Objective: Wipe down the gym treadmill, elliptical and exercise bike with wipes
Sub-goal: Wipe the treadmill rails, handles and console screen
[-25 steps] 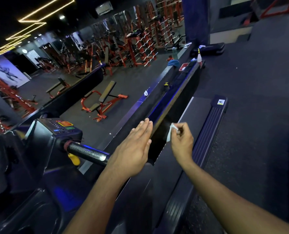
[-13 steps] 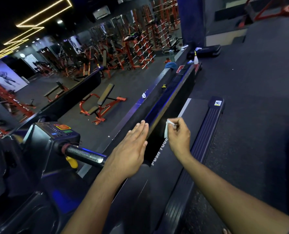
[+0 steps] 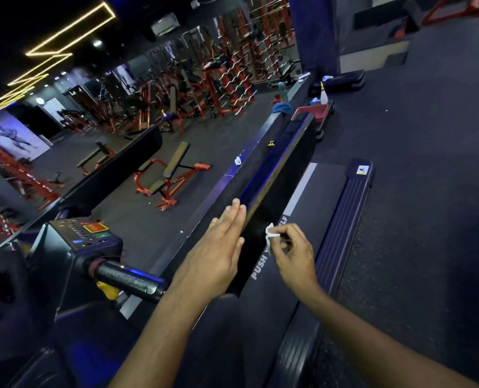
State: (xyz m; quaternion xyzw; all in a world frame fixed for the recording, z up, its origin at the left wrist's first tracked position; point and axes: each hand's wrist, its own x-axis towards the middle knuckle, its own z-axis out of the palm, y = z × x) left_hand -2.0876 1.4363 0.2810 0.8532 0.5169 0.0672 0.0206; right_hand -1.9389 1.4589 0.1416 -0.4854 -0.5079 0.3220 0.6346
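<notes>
The left hand (image 3: 218,253) is lying flat, fingers straight and together, against the top edge of the long black glossy side panel (image 3: 263,189) beside the dark grey treadmill belt (image 3: 316,208). The right hand (image 3: 294,253) is pinching a small crumpled white wipe (image 3: 270,236) between thumb and fingertips, holding it just beside the panel's inner face above the belt's white lettering.
</notes>
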